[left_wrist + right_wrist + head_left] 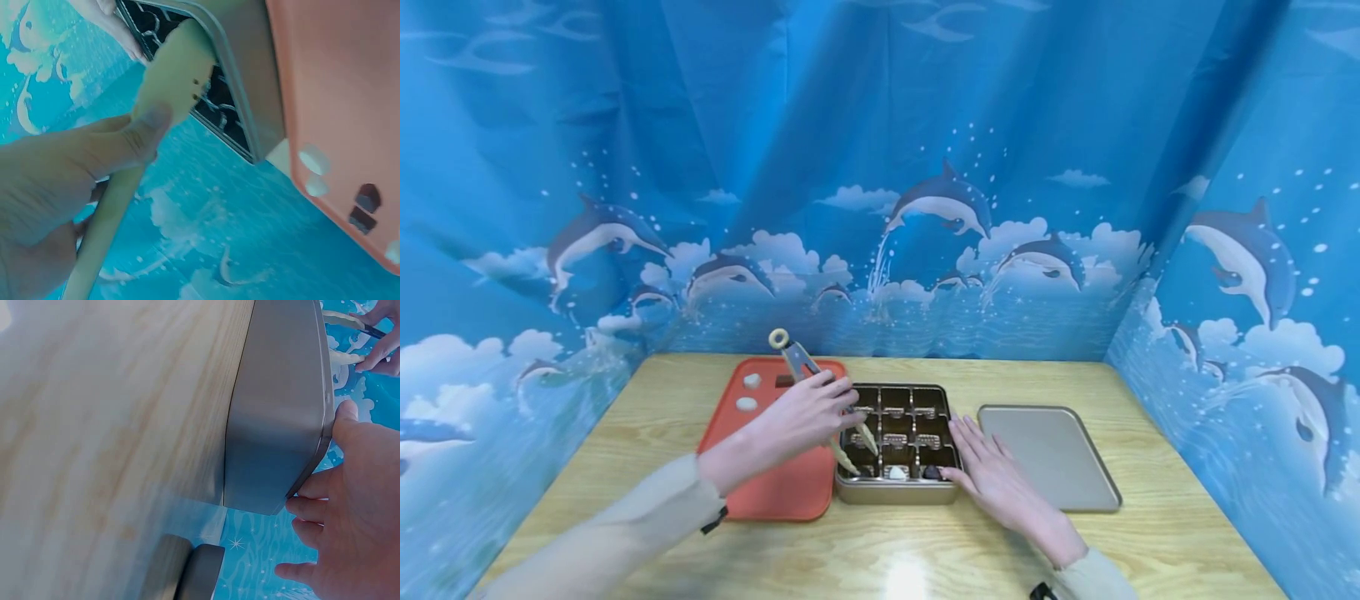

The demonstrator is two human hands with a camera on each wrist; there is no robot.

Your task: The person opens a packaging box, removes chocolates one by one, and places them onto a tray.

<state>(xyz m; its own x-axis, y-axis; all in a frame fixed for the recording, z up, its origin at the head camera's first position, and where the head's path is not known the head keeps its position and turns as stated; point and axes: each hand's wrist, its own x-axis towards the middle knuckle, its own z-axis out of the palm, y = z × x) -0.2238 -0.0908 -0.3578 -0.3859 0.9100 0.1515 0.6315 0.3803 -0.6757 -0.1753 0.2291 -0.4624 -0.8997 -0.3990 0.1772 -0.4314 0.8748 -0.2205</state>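
My left hand [816,406] grips a pair of tongs [799,359] with cream tips. The tips reach into the near left compartment of a divided metal box [897,493], spread apart. In the left wrist view one broad tong tip [175,78] with small holes overlaps the box's rim. A dark piece [863,472] lies by the tips in that compartment. Beside it, a white piece [897,472] and another dark piece [932,472] sit in the front row. My right hand [992,479] rests at the box's right rim, fingers extended, thumb [347,412] along the edge.
Left of the box lies an orange tray [782,492] bearing white pieces [747,404] and brown pieces [785,381]. A flat metal lid or tray [1048,458] lies on the wooden table [917,542] to the right. A blue dolphin curtain [880,167] encloses the table's back and sides.
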